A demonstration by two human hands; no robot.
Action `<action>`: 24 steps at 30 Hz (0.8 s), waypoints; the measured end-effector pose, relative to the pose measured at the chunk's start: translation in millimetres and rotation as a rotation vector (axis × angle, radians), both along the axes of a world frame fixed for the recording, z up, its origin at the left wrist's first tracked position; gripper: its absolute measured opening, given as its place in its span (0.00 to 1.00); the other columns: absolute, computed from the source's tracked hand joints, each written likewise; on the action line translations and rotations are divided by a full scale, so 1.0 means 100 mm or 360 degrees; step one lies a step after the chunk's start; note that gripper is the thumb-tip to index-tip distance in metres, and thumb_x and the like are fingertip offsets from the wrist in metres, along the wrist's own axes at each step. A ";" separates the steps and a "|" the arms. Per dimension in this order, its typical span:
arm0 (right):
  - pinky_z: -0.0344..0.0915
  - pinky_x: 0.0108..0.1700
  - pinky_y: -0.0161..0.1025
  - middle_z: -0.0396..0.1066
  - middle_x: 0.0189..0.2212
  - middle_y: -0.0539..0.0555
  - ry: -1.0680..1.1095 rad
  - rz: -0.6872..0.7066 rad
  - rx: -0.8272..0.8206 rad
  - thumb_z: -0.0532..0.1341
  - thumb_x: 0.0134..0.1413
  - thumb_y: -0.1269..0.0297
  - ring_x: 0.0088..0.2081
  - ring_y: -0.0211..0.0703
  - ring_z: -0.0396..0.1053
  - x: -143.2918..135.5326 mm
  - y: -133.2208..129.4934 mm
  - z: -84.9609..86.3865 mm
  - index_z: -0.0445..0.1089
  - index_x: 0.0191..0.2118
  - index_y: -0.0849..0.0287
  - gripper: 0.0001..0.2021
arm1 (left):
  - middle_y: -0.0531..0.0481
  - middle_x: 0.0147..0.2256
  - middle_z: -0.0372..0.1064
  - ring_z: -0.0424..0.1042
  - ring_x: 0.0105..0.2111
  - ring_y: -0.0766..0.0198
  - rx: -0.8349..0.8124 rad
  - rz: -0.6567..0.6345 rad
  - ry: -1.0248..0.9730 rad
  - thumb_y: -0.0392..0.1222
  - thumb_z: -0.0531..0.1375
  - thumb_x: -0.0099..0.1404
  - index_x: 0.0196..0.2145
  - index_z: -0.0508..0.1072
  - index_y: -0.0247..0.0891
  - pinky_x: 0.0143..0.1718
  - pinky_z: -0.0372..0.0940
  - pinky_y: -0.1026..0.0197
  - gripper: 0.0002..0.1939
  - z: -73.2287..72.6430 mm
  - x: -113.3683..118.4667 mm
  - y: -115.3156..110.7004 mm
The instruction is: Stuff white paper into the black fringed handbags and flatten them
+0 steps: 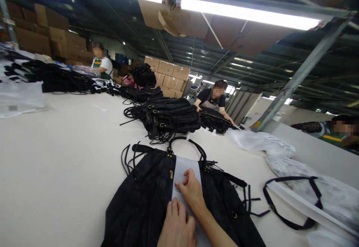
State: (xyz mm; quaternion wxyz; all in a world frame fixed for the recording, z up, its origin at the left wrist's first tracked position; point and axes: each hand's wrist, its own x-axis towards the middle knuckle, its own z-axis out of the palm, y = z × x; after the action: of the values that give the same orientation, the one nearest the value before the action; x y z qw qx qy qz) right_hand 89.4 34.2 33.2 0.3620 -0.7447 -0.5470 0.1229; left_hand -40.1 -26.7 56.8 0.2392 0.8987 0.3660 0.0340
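Note:
A black handbag [137,198] with brass fittings, a looped handle and fringe ties lies on the table in front of me. Down its middle runs a pale grey strip [186,163] of sheet material, between the handle's ends. My left hand [177,222] rests on the strip's lower left edge and the bag, fingers stretched out. Farther up, my right hand [192,189] touches the strip, its thumb apart from its bent fingers. A small brass zip pull [171,174] shows just left of the strip.
Beyond the bag sits a pile of black bags [174,114]. Clear plastic bags [316,183] and a black strap loop [269,200] lie at right. One co-worker [214,95] handles bags across the white table [56,164]; others stand farther off. Cartons [174,71] are stacked behind.

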 end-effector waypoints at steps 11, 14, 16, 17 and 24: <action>0.56 0.29 0.36 0.59 0.24 0.41 -0.0004 0.0315 -0.0127 0.68 0.39 0.62 0.25 0.39 0.62 0.06 -0.04 0.08 0.58 0.39 0.54 0.21 | 0.18 0.63 0.49 0.49 0.64 0.31 -0.0037 -0.0003 0.0045 0.46 0.60 0.67 0.57 0.69 0.22 0.63 0.46 0.35 0.27 0.19 -0.01 -0.04; 0.56 0.30 0.36 0.58 0.23 0.41 -0.0092 0.0270 -0.0076 0.68 0.40 0.61 0.26 0.40 0.62 0.06 -0.04 0.03 0.58 0.37 0.53 0.20 | 0.19 0.63 0.50 0.49 0.64 0.30 -0.0004 -0.0004 0.0004 0.46 0.60 0.67 0.56 0.69 0.23 0.62 0.48 0.32 0.26 0.14 -0.02 -0.05; 0.57 0.32 0.37 0.58 0.21 0.42 -0.0147 0.0216 -0.0056 0.67 0.42 0.60 0.27 0.42 0.63 0.05 0.01 0.03 0.58 0.36 0.53 0.18 | 0.19 0.62 0.52 0.50 0.64 0.30 0.0037 0.0001 -0.0025 0.45 0.59 0.66 0.55 0.70 0.24 0.60 0.50 0.30 0.25 0.09 -0.03 -0.06; 0.57 0.33 0.38 0.59 0.21 0.42 -0.0162 0.0187 -0.0053 0.65 0.45 0.59 0.27 0.43 0.64 0.04 0.04 0.04 0.58 0.35 0.53 0.15 | 0.20 0.62 0.53 0.51 0.63 0.30 0.0070 -0.0001 -0.0036 0.44 0.59 0.66 0.55 0.70 0.24 0.60 0.50 0.30 0.24 0.06 -0.04 -0.05; 0.60 0.38 0.41 0.68 0.25 0.52 -0.0208 0.0300 0.0007 0.55 0.52 0.67 0.31 0.47 0.67 -0.29 0.08 0.53 0.67 0.35 0.56 0.05 | 0.21 0.62 0.53 0.51 0.63 0.31 0.0160 -0.0010 -0.0034 0.48 0.61 0.64 0.55 0.70 0.23 0.61 0.47 0.31 0.28 -0.03 0.03 -0.06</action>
State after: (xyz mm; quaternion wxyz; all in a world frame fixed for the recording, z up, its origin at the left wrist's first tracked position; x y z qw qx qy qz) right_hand 60.3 42.3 85.7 0.3140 -0.6957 -0.6373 0.1065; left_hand -36.7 -32.9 54.1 0.1977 0.9104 0.3583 0.0613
